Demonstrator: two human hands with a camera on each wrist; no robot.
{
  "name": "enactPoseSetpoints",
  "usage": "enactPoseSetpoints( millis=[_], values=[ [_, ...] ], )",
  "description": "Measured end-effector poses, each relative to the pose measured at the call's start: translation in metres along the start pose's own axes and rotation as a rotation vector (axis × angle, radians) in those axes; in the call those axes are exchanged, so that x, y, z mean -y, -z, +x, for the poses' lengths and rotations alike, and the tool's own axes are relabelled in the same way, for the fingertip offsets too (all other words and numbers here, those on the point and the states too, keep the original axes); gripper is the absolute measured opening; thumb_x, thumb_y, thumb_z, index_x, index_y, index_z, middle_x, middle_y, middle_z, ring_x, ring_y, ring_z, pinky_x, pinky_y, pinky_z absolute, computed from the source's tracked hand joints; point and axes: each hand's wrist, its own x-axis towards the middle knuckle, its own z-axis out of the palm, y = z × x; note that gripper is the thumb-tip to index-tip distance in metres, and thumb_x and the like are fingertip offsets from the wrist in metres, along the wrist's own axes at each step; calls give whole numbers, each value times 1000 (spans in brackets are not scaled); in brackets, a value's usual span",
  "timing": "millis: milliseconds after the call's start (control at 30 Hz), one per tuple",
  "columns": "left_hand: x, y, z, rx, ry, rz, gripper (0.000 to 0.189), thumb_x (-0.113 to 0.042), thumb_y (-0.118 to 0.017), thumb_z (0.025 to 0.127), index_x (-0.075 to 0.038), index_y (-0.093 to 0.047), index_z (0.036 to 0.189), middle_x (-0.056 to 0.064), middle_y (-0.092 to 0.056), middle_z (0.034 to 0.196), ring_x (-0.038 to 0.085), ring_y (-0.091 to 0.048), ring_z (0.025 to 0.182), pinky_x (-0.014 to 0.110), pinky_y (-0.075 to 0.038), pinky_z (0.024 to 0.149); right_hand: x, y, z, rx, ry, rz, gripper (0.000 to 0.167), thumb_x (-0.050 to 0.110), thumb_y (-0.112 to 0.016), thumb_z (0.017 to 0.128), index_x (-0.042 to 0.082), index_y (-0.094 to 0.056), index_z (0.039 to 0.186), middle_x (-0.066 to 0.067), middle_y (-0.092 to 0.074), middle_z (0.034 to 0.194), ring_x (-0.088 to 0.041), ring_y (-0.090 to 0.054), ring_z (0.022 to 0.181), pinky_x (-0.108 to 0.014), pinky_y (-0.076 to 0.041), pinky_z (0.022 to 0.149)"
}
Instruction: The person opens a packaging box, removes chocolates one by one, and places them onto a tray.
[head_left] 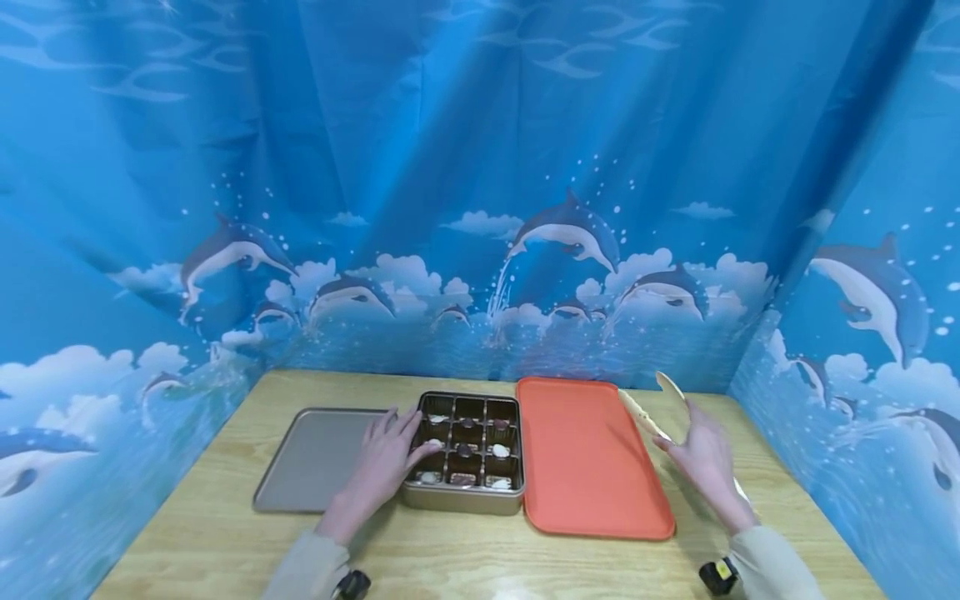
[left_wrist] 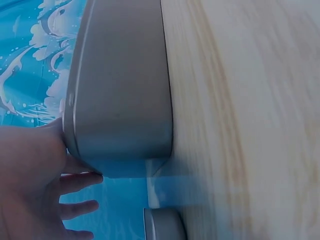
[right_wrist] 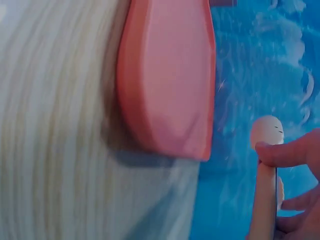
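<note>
A brown metal tin (head_left: 465, 500) with a grid of compartments stands mid-table, holding small white and dark brown pieces (head_left: 464, 450) that look like chocolates. My left hand (head_left: 386, 454) rests at the tin's left side, thumb over the rim. In the left wrist view its fingers (left_wrist: 80, 209) stretch out past the tin's corner. My right hand (head_left: 703, 450) holds a pair of cream-coloured tongs (head_left: 637, 412) beyond the red tray's right side. The tongs' tips are spread apart and point away from me, with nothing between them. In the right wrist view, the thumb presses the tongs' arm (right_wrist: 263, 205).
An orange-red tray (head_left: 592, 467) lies flat just right of the tin. Left of the tin is a flat grey-brown metal lid (head_left: 307, 467), partly behind my left hand. A blue dolphin-print curtain (head_left: 450, 208) encloses the wooden table (head_left: 450, 558) at the back and sides.
</note>
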Motion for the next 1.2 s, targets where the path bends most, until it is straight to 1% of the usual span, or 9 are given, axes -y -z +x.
enactPoseSetpoints(
  millis=[100,333,500,600,667,867,1000,1100,1200],
  values=[
    [-3,2,-2,7,15,-4,70,-49,-58,99,1,-48,147,19,-48,152,46,-34,145,69,-24,117,14,-1,-5,-11,58,-6,80,14,-82,80,-15,-41,142,-45,-53,124,-63,-50,112,-70,-42,92],
    [-4,0,-3,17,35,-25,72,-51,-56,100,2,-47,148,20,-45,154,47,-32,146,70,-22,117,37,-8,-5,7,127,-6,57,11,-65,96,-8,-43,146,-37,-58,122,-54,-53,115,-67,-45,93],
    [-1,-2,-5,31,30,-47,72,-51,-56,100,2,-46,148,20,-43,156,47,-30,146,69,-20,118,49,-13,-3,-30,169,-32,48,13,-57,101,-7,-48,143,-34,-61,121,-52,-59,109,-66,-50,87],
    [-1,-1,-6,35,26,-51,73,-51,-56,100,2,-46,148,20,-42,156,47,-30,147,69,-20,118,57,-16,-2,-74,197,-17,44,17,-54,103,-8,-52,140,-31,-64,117,-49,-62,104,-64,-52,83],
    [-1,-1,-6,33,23,-53,73,-52,-56,100,3,-47,148,20,-43,156,47,-30,146,70,-21,118,64,-17,-1,-93,216,5,43,19,-53,105,-8,-53,138,-30,-65,118,-48,-63,105,-64,-52,84],
    [-2,1,-6,41,33,-70,72,-50,-57,100,3,-46,148,19,-41,157,47,-30,147,71,-21,117,86,-17,5,-36,241,-8,49,30,-56,106,-3,-52,141,-27,-64,126,-45,-63,110,-62,-53,86],
    [-1,2,-7,58,33,-81,74,-51,-57,99,2,-45,149,19,-40,158,46,-29,147,72,-20,116,102,-21,9,-38,297,-36,54,30,-65,101,-3,-52,142,-23,-67,114,-38,-65,97,-55,-55,77],
    [1,3,-7,72,25,-79,77,-54,-56,99,1,-44,150,19,-40,158,46,-28,148,73,-20,116,112,-24,11,-59,334,-57,56,27,-71,97,-3,-53,141,-17,-66,105,-32,-61,87,-48,-53,67],
    [2,3,-8,81,14,-67,79,-57,-55,98,1,-43,151,19,-39,158,46,-27,148,73,-20,116,120,-28,14,-70,368,-68,57,28,-73,95,-1,-54,140,-16,-66,106,-31,-60,89,-44,-52,66]
  ],
)
